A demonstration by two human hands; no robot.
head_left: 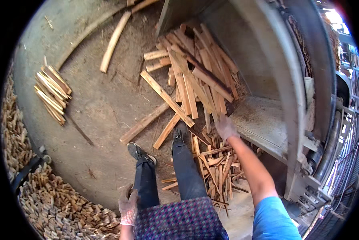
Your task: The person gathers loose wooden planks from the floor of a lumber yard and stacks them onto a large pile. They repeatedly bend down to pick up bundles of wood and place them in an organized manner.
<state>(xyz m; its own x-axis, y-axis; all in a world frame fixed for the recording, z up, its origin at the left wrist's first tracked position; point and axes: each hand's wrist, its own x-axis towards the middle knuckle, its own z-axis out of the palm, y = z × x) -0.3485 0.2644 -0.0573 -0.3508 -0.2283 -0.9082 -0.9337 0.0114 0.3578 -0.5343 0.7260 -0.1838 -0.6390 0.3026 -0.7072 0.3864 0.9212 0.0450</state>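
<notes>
My right hand (226,128), in a pale work glove, reaches forward to the near end of a wooden plank (201,93) and appears closed on it; its fingertips are blurred. That plank slants across a loose pile of rough wooden planks (181,86) in front of the metal machine. Low beside my left thigh hangs my left hand (128,204), also gloved, with thumb and fingers loosely apart and nothing visible in it. A lighter plank (166,98) lies across others just ahead of my shoes.
Thin wood scraps (223,172) are heaped beneath my right forearm. The machine's metal ledge (263,126) and curved frame (285,60) stand at the right. A small stack of slats (52,94) lies on the floor at left. Stacked wood pieces (63,204) fill the lower left.
</notes>
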